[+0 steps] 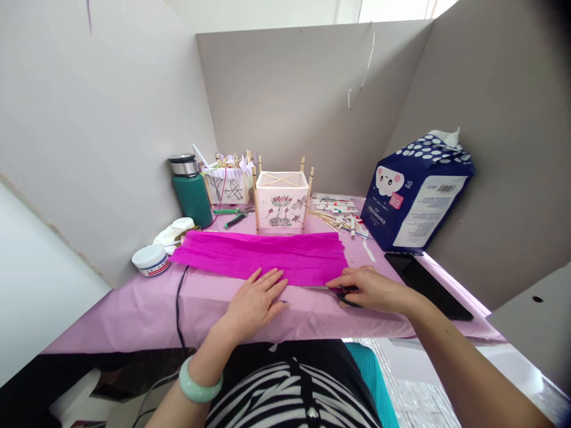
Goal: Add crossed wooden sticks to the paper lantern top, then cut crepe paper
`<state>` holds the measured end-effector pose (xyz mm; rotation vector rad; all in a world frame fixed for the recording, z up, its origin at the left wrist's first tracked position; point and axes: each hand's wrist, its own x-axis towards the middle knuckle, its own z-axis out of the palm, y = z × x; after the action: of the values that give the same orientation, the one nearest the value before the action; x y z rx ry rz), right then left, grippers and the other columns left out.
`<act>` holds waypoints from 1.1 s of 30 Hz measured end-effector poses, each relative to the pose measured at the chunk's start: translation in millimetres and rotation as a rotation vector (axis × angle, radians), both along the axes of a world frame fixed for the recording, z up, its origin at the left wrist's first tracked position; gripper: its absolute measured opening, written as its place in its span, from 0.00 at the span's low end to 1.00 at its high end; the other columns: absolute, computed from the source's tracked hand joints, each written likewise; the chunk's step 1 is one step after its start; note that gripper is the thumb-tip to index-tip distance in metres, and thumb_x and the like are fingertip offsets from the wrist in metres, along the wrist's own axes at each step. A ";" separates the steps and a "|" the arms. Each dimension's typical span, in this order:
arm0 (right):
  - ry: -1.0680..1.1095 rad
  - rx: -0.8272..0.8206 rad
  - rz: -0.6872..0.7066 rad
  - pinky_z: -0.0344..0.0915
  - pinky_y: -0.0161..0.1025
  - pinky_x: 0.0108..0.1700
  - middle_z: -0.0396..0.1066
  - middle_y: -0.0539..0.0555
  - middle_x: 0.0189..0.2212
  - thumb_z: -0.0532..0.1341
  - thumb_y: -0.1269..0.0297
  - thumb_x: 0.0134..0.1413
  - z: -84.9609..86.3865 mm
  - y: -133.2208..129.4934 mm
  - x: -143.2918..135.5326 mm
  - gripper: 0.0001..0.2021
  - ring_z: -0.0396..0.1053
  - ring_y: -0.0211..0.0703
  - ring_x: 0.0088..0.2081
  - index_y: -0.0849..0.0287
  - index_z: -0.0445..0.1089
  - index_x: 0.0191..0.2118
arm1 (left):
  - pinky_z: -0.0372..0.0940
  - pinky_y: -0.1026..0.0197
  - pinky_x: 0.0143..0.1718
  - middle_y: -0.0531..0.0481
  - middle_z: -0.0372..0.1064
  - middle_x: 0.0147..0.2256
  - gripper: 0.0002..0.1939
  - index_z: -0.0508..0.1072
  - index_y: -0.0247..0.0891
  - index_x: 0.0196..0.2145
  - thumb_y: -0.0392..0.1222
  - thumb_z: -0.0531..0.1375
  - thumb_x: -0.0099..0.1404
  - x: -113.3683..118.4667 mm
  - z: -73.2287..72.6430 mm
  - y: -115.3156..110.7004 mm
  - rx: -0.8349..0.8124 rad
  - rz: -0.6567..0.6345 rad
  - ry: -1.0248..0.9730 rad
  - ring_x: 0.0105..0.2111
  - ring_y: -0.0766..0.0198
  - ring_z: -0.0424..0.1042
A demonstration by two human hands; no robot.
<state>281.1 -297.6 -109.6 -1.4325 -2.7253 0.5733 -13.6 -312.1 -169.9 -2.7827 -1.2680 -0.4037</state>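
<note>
A long strip of magenta crepe paper [267,252] lies across the pink-covered table in front of me. My left hand [259,300] rests flat on its near edge, fingers spread, holding nothing. At the strip's near right corner, my right hand [363,288] is closed around black-handled scissors [349,299]. Their blades are mostly hidden by the paper and my fingers. Just behind the paper stands a square lantern [281,205] with white painted sides and wooden stick corners.
Green-handled pliers [236,217], a green bottle [191,190] and a white tub [150,260] stand or lie at left. Right are sticks and markers [336,208], a blue tissue pack [414,190] and a black phone or tablet [428,285]. Grey partitions [307,95] enclose the table.
</note>
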 end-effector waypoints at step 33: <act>0.000 0.000 0.007 0.57 0.44 0.48 0.73 0.53 0.40 0.56 0.68 0.51 0.5 1.8 -4.1 0.21 0.68 0.48 0.42 0.47 0.71 0.51 | 0.46 0.46 0.64 0.44 0.56 0.62 0.25 0.62 0.41 0.60 0.53 0.49 0.70 0.0 -1.2 0.3 0.014 -0.011 -0.010 0.63 0.57 0.53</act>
<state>276.9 -295.8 -109.1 -1.4239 -2.7317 0.5737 -13.5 -311.8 -171.0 -2.7806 -1.2466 -0.4257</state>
